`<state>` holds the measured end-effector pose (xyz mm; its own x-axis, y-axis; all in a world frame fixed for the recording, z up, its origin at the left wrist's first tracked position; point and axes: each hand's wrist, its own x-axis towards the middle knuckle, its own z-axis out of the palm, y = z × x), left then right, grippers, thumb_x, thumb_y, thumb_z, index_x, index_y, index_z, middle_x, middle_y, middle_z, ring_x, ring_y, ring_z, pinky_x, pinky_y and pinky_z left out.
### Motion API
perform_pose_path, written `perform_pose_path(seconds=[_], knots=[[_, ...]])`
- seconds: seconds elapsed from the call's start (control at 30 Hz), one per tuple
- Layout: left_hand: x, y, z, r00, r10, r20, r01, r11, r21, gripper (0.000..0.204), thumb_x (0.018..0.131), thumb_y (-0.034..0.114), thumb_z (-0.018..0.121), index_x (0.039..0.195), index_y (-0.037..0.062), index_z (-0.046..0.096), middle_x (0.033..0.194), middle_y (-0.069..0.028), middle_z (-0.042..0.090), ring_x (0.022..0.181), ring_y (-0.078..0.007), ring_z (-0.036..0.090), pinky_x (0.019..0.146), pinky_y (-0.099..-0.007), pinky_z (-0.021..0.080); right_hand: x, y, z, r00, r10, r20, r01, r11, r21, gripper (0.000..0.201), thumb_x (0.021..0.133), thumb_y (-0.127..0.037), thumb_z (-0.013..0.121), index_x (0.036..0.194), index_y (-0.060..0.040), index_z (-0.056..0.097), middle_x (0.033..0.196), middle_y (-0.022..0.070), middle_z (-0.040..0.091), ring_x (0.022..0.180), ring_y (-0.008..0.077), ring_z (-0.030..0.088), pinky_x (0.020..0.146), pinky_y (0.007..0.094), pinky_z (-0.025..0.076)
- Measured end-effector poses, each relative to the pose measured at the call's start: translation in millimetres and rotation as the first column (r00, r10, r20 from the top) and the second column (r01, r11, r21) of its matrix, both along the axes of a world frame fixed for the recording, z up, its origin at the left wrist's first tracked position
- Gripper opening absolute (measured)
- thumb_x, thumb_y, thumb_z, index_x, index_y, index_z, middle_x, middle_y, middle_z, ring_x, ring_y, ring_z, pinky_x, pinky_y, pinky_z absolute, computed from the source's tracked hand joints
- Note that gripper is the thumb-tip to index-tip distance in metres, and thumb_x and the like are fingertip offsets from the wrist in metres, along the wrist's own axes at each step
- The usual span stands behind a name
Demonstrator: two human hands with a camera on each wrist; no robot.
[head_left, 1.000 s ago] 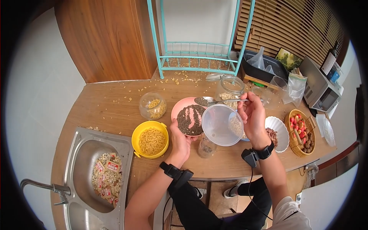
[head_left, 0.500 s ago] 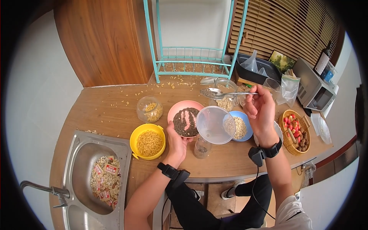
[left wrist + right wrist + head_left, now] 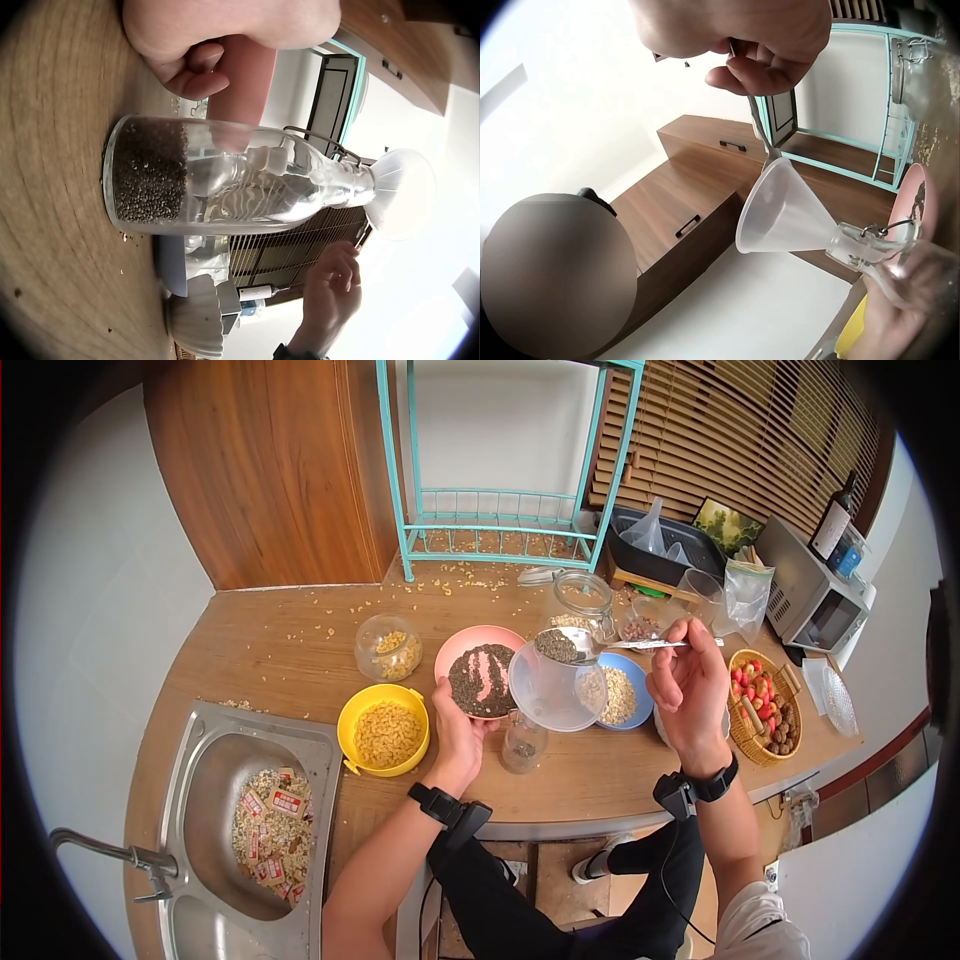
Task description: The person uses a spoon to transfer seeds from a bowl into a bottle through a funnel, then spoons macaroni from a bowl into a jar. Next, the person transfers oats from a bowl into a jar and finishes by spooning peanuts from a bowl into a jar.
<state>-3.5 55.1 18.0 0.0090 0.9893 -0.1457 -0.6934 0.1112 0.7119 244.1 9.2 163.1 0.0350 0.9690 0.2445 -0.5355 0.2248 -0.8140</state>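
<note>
My right hand pinches the handle of a metal spoon, its bowl heaped with small dark seeds. That bowl overlaps the far rim of a clear plastic funnel in the head view. The funnel sits in the neck of a glass swing-top bottle, which stands upright on the counter with dark seeds in its bottom. My left hand grips the near rim of a pink plate, thumb on top. More dark seeds lie spread across the plate.
Left of the plate stand a yellow bowl of macaroni and a round glass jar. A blue plate of oats, a clip-top jar and a wicker basket are rightward. The sink lies left.
The spoon, loaded with seeds, has moved from above the pink plate rightward to the funnel. My left hand keeps its grip on the plate.
</note>
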Motion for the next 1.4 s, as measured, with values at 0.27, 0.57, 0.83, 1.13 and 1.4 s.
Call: perform_pose_path(seconds=[0.27, 0.57, 0.83, 1.13, 1.4], knots=[[0, -1, 3, 1.000, -0.003, -0.005, 0.002, 1.000, -0.030, 0.052, 0.104, 0.054, 0.025, 0.118, 0.0132, 0.053, 0.102, -0.0028, 0.064, 0.083, -0.0140, 0.058, 0.064, -0.0298, 0.042, 1, -11, -5, 0.988, -0.058, 0.140, 0.032, 0.982, 0.185, 0.030, 0.107, -0.033, 0.038, 0.100, -0.0060, 0.049, 0.078, 0.0076, 0.062, 0.038, 0.0114, 0.040, 0.037, 0.0240, 0.030], [-3, 4, -9, 0.999, -0.029, -0.030, 0.029, 1.000, 0.008, 0.061, 0.102, 0.059, 0.024, 0.126, 0.0116, 0.054, 0.116, -0.0058, 0.064, 0.099, -0.0172, 0.062, 0.078, -0.0357, 0.052, 1, -33, -9, 0.901, -0.226, 0.371, 0.035, 0.890, 0.455, 0.032, 0.107, -0.030, 0.040, 0.099, -0.0006, 0.051, 0.085, 0.0123, 0.059, 0.044, 0.0112, 0.047, 0.039, 0.0235, 0.035], [1, -2, 4, 1.000, 0.007, 0.011, -0.007, 1.000, -0.005, 0.051, 0.104, 0.054, 0.026, 0.118, 0.0128, 0.053, 0.102, -0.0027, 0.064, 0.080, -0.0136, 0.058, 0.062, -0.0294, 0.042, 3, -51, -2, 0.578, -0.566, 0.588, -0.120, 0.654, 0.747, 0.030, 0.105, -0.026, 0.045, 0.097, -0.0018, 0.060, 0.083, 0.0143, 0.063, 0.052, 0.0118, 0.054, 0.052, 0.0268, 0.044], [2, -1, 3, 1.000, 0.013, 0.009, -0.013, 1.000, -0.002, 0.050, 0.104, 0.053, 0.026, 0.114, 0.0121, 0.053, 0.097, -0.0028, 0.064, 0.078, -0.0135, 0.058, 0.061, -0.0290, 0.043, 0, -33, -16, 0.833, -0.469, 0.294, 0.160, 0.713, 0.683, 0.033, 0.108, -0.034, 0.037, 0.105, -0.0031, 0.048, 0.090, 0.0121, 0.059, 0.042, 0.0114, 0.047, 0.039, 0.0236, 0.035], [1, 0, -2, 1.000, 0.010, 0.020, -0.010, 1.000, -0.014, 0.051, 0.103, 0.055, 0.028, 0.111, 0.0121, 0.054, 0.098, -0.0025, 0.064, 0.079, -0.0133, 0.057, 0.061, -0.0290, 0.043, -17, 25, -48, 0.933, -0.254, 0.254, 0.185, 0.947, 0.263, 0.028, 0.109, -0.034, 0.039, 0.111, -0.0073, 0.047, 0.092, 0.0105, 0.058, 0.046, 0.0102, 0.047, 0.038, 0.0208, 0.033]])
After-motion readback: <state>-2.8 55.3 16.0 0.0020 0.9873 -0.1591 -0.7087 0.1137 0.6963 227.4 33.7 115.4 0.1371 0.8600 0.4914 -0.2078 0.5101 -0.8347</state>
